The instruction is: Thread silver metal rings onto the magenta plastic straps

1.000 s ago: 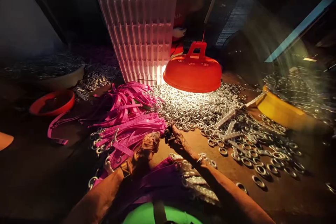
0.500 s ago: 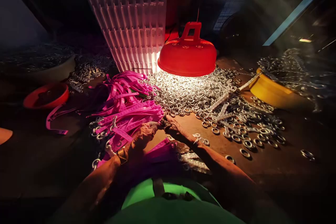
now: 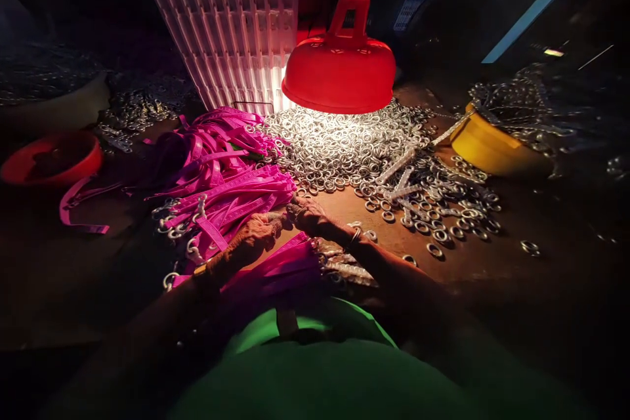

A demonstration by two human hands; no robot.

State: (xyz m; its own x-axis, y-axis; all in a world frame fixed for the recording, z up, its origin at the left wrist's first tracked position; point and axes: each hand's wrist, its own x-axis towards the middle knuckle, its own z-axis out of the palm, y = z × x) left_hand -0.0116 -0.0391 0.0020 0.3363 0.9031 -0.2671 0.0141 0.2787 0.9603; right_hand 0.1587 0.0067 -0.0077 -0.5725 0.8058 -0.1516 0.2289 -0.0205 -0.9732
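Note:
My left hand (image 3: pixel 260 231) and my right hand (image 3: pixel 311 215) meet fingertip to fingertip over the brown tabletop. Both have their fingers closed in a pinch, and whatever lies between them is too small and dark to name. Right beside them end the pink straps (image 3: pixel 231 200), a large heap on the left with metal rings at some ends. A second bundle of pink straps (image 3: pixel 283 266) lies below my hands, close to my body. Beyond my fingers spreads a big pile of metal rings (image 3: pixel 327 157), brightly lit.
A red lamp shade (image 3: pixel 339 75) hangs low over the rings. Ring strings spill from a yellow basin (image 3: pixel 492 147) at right. On the left stand a red bowl (image 3: pixel 54 174) and a larger pale basin (image 3: pixel 73 102). A ribbed translucent panel (image 3: pixel 241 26) rises behind.
The whole view has shifted, so the scene sits a little higher and further left. My hands stay together at the ends of the pink straps, with little visible change in their grip.

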